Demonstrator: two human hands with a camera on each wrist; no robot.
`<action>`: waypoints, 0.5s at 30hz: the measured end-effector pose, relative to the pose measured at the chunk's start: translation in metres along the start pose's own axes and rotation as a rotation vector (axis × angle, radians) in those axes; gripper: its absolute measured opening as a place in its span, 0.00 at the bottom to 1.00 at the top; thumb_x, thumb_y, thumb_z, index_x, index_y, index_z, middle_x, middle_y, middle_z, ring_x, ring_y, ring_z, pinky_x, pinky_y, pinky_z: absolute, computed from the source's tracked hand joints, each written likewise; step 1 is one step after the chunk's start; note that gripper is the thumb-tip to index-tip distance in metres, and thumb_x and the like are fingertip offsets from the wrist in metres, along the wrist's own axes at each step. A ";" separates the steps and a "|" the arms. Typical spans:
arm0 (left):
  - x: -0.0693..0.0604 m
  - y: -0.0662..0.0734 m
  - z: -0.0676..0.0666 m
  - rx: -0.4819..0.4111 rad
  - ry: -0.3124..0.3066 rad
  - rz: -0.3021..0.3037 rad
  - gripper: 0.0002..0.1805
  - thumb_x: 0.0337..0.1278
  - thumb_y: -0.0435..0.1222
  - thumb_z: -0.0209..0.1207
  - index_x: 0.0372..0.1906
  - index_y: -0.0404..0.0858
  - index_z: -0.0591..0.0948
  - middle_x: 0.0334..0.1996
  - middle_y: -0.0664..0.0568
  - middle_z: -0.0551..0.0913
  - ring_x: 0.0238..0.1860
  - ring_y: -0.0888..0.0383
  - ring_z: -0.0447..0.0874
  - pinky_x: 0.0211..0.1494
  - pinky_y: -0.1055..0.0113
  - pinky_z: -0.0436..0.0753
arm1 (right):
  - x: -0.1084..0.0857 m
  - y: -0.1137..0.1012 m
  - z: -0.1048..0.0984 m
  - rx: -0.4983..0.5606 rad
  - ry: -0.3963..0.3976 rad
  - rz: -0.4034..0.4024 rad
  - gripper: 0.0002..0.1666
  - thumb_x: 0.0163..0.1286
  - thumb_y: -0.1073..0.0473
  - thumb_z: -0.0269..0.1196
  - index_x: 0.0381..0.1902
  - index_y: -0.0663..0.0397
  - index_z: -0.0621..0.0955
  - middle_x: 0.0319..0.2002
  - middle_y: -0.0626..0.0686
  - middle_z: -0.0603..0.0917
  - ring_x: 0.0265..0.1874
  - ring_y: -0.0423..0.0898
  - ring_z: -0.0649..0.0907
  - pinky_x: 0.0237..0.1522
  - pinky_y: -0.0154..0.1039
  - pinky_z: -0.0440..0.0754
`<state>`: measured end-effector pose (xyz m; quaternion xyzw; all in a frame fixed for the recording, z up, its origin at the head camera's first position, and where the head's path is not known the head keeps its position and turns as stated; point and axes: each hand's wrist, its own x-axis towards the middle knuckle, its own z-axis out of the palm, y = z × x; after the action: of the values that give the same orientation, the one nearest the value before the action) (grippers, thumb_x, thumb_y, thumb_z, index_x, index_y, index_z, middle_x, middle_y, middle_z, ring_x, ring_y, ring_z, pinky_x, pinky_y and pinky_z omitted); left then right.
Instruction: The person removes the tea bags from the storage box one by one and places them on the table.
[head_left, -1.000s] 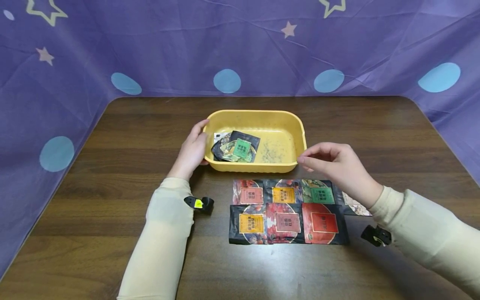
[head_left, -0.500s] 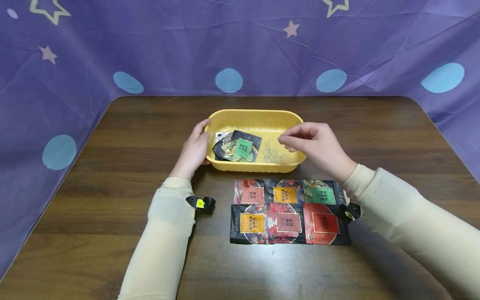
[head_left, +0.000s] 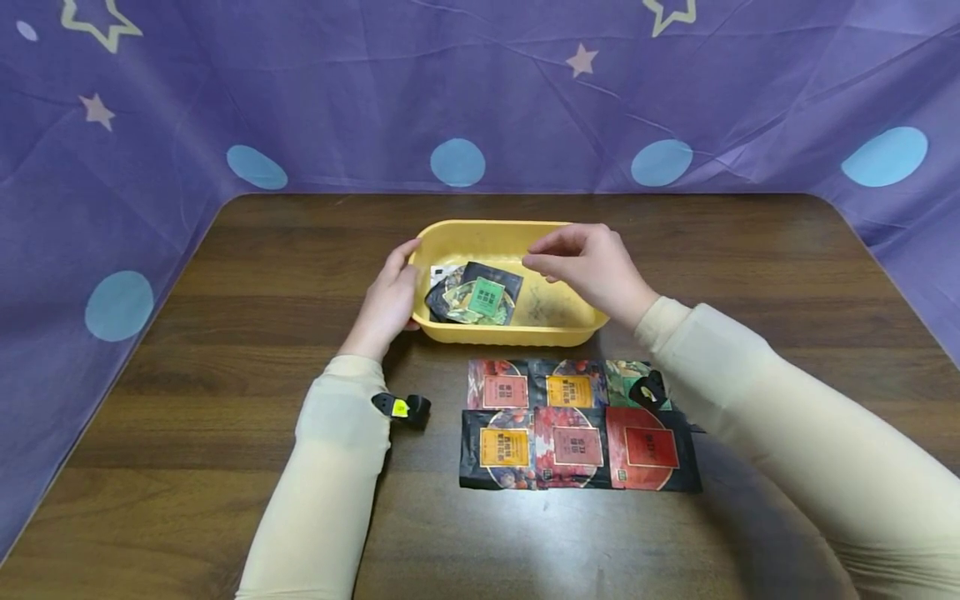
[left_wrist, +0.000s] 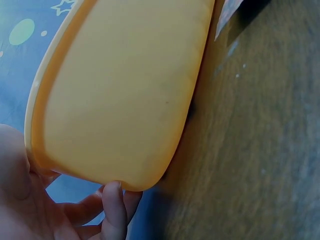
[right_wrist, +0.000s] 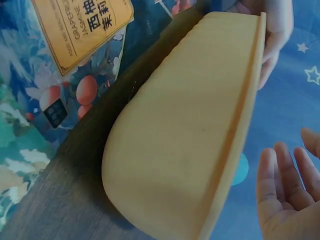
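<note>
My left hand [head_left: 386, 300] grips the left end of a yellow plastic tub [head_left: 510, 336]; in the left wrist view its fingertips [left_wrist: 115, 192] press against the outer wall. Inside, at the left, lies a black tea sachet with a green label [head_left: 486, 296], partly covering another sachet with a whitish corner [head_left: 441, 272]. My right hand [head_left: 588, 271] hovers over the tub's right half, above the sachet's right side, with no thing seen in it. From the right wrist, this hand [right_wrist: 290, 200] shows loosely extended fingers beyond the tub's rim.
Sachets lie in two rows in front of the tub, among them an orange-labelled one [head_left: 504, 447], a pink one [head_left: 577, 446] and a red one [head_left: 651, 448]. My right forearm [head_left: 750, 400] covers the rows' right end. A purple star-patterned cloth [head_left: 517, 100] hangs behind the wooden table [head_left: 247, 333].
My right hand has moved left and away from me, from the tub's near right corner to above its inside. The left hand keeps its grip, and the sachets stay put.
</note>
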<state>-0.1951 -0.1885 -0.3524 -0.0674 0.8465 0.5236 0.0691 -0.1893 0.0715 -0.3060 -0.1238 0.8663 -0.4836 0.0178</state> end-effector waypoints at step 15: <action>-0.001 0.001 -0.001 0.000 0.009 -0.001 0.27 0.75 0.43 0.36 0.76 0.61 0.59 0.72 0.44 0.65 0.40 0.47 0.77 0.27 0.64 0.81 | 0.019 0.008 0.031 -0.281 -0.147 0.014 0.23 0.64 0.52 0.69 0.53 0.58 0.84 0.51 0.55 0.87 0.48 0.51 0.84 0.53 0.47 0.79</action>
<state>-0.1946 -0.1887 -0.3512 -0.0702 0.8467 0.5233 0.0656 -0.2048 0.0446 -0.3274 -0.1539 0.9226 -0.3473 0.0670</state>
